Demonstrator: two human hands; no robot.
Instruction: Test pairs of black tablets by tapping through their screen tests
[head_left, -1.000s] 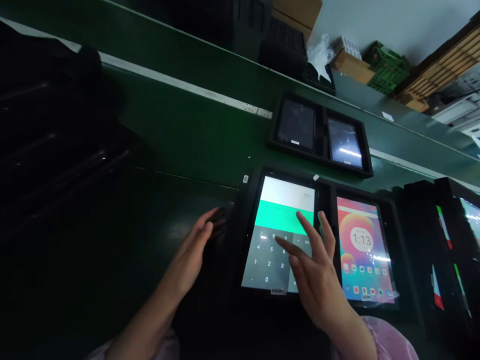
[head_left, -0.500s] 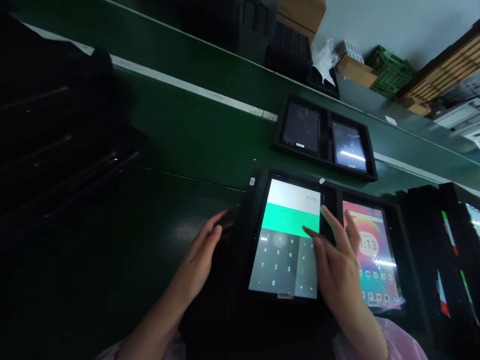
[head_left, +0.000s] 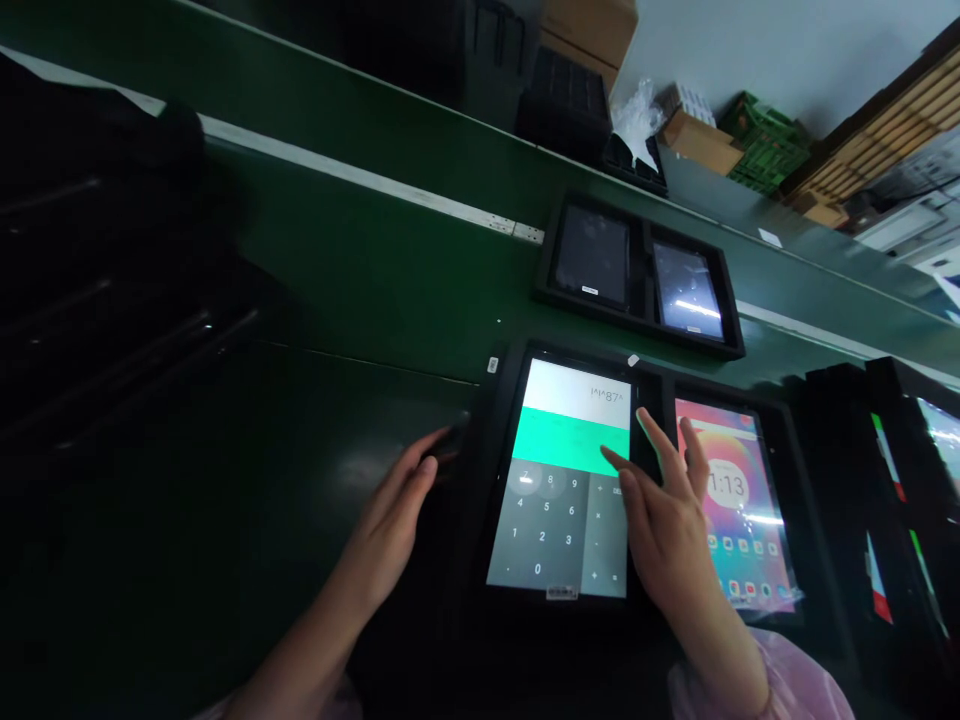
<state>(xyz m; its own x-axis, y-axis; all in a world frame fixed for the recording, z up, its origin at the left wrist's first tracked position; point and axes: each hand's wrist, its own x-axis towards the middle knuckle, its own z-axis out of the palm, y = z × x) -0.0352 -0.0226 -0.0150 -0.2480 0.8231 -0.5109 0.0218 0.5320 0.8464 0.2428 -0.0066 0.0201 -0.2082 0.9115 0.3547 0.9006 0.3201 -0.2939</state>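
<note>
Poises the right hand (head_left: 667, 525) at the right side of the calculator tablet (head_left: 559, 520), seated in the left compartment of the black tray (head_left: 808, 520), with index finger extended over the green band, other fingers loosely spread and nothing grasped; impossible to say whether touching the glass or just above. Places the left hand (head_left: 397, 510) at the tray's left edge with fingers half curled; too dark there to make out any grip. Could easily enter a wrong character by letting the thumb or a knuckle brush DEL or the operator column, both close to the hand. Could also set off something on the home-screen tablet (head_left: 746, 500) in the right compartment by trailing a raised finger across. Might skew the tray by pushing with the left hand, and so miss small keys. Reads roughly "|^|^87^" on the white display strip, with digits 0 to 9 and arithmetic signs below, and pale circles around 7 and 8. Shows 1:13 on the neighbouring clock. Bears a barcode label (head_left: 562, 593) at the lower edge, too fine to read, as with the white stickers (head_left: 590, 291) on the rear tablets (head_left: 589, 250). Offers no legible brand.
</note>
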